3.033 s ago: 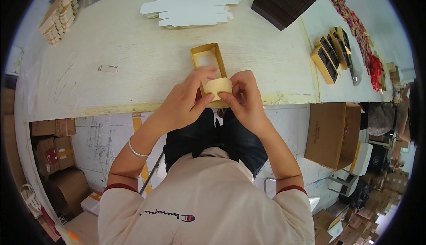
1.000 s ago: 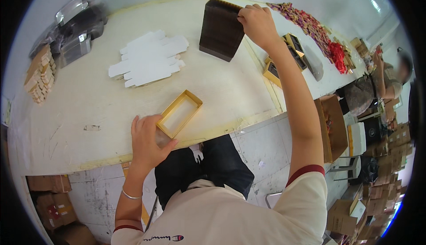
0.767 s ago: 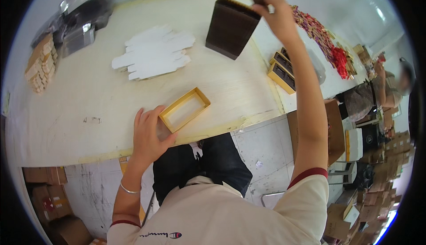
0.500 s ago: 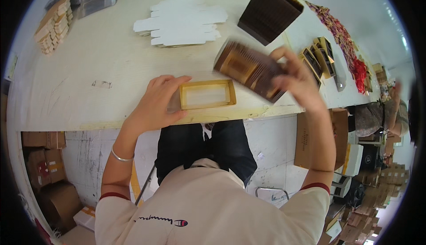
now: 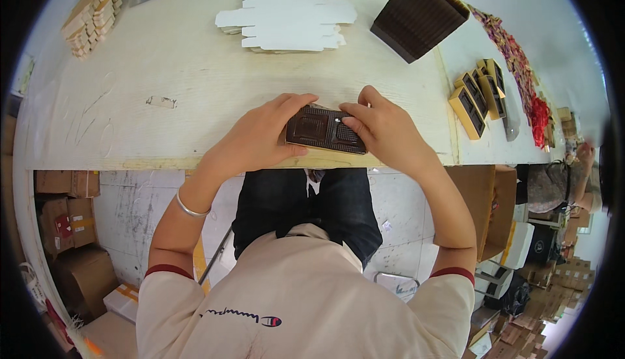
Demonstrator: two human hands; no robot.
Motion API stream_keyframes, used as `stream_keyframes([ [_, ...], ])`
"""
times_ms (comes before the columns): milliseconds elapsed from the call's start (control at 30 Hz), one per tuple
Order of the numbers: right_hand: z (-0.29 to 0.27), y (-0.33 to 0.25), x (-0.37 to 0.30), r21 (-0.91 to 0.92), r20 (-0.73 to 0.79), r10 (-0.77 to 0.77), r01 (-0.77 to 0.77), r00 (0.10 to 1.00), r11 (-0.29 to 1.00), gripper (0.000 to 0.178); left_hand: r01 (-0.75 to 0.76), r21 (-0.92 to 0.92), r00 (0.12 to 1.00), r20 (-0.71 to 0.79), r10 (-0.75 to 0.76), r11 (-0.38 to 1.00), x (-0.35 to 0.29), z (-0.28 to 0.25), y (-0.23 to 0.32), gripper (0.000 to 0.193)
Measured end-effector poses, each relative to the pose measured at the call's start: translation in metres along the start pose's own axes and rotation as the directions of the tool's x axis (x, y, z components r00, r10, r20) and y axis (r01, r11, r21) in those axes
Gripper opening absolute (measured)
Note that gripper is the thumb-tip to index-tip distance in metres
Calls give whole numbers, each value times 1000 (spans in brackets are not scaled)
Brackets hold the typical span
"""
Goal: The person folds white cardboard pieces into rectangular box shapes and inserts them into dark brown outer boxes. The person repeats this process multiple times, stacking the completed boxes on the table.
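A ribbed, glossy dark brown rectangular plastic tray (image 5: 322, 128) with moulded compartments lay at the near edge of the broad off-white table (image 5: 195, 72), straight in front of the person and between both hands, its right end turned slightly toward the body. A narrow gold edge (image 5: 325, 151) showed along the tray's near side; what lay beneath was hidden. The left hand (image 5: 263, 128) curved round the tray's left end in a clasp, fingers on the far side and thumb along the near side, with a plain silver-coloured bangle (image 5: 189, 207) on that wrist. The right hand (image 5: 394, 131) pinched the right end between thumb and bent forefinger, the thumb lying over the upper face and the other fingers partly hidden. Beyond the hands, a flat stack of white cut card blanks (image 5: 290, 17) lay near the middle of the table, and to its right stood a tall, dark brown ribbed block (image 5: 420, 17). Farther right, several oblong gold boxes with dark brown inserts (image 5: 469, 108) were grouped together, one leaning on another. A pile of pale, light-wood-coloured blocks (image 5: 91, 20) rested at the far left, and an open brown cardboard carton (image 5: 472, 190) stood below the table's right side.
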State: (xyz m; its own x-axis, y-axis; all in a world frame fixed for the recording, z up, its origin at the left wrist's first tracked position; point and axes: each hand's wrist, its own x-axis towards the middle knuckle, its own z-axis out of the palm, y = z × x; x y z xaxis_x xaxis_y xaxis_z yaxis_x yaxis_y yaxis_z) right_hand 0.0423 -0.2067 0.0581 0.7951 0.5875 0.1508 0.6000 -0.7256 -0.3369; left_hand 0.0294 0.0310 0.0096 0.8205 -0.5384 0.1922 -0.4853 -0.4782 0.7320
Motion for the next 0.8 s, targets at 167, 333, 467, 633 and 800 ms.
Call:
stream_keyframes([
  [167, -16, 11, -3, 429, 141, 122, -172, 982, 887, 16, 71, 16, 997, -1, -71, 997, 2, -6, 6, 79],
  [333, -8, -8, -4, 209, 135, 112, -139, 984, 968, 15, 82, -21, 997, 14, -82, 996, 3, -3, 13, 74],
  [467, -12, -5, -2, 155, 147, 143, -165, 979, 974, 15, 58, 22, 993, 105, -60, 998, 3, -8, 8, 72],
  [633, -29, 1, -2, 143, 207, 185, -217, 961, 966, 14, 16, -5, 992, 126, -16, 1000, 4, -10, 10, 71],
  [800, -20, 5, -8, 116, 136, 183, -199, 974, 973, 13, 31, 11, 989, 142, -32, 999, 7, -10, 9, 68],
])
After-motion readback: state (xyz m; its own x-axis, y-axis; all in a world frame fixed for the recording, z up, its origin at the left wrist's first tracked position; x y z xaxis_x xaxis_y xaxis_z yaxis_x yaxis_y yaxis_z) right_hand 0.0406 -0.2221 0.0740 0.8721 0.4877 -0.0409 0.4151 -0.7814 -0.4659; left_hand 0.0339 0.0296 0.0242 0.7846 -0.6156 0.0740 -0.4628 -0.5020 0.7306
